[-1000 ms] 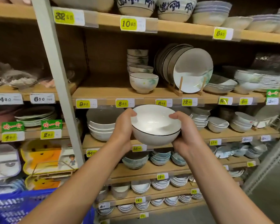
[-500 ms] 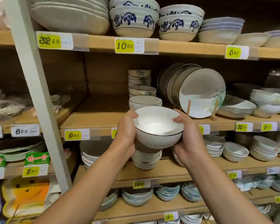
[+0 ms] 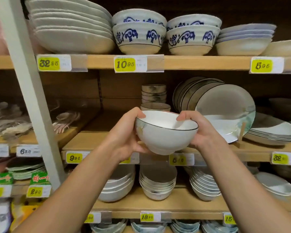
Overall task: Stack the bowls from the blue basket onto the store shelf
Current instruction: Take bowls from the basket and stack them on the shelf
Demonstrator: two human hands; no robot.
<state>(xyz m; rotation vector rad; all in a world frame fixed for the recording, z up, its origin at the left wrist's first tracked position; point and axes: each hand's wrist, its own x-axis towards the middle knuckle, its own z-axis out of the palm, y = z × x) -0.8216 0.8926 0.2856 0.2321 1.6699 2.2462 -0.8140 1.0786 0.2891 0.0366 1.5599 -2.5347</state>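
Placing looks only half done: 1 dark-rimmed white bowl (image 3: 165,135) hangs before the middle shelf (image 3: 94,140), left hand (image 3: 124,133) and right hand (image 3: 202,130) gripping it, thumbs hooked over its rim, not yet set by the bowl stack (image 3: 154,95) behind; basket unseen.

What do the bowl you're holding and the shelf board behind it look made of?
Bowl: likely glazed ceramic or porcelain, glossy white with a thin dark rim line. Shelf board: looks like wood or wood-look laminate, matte tan surface; cannot tell which.
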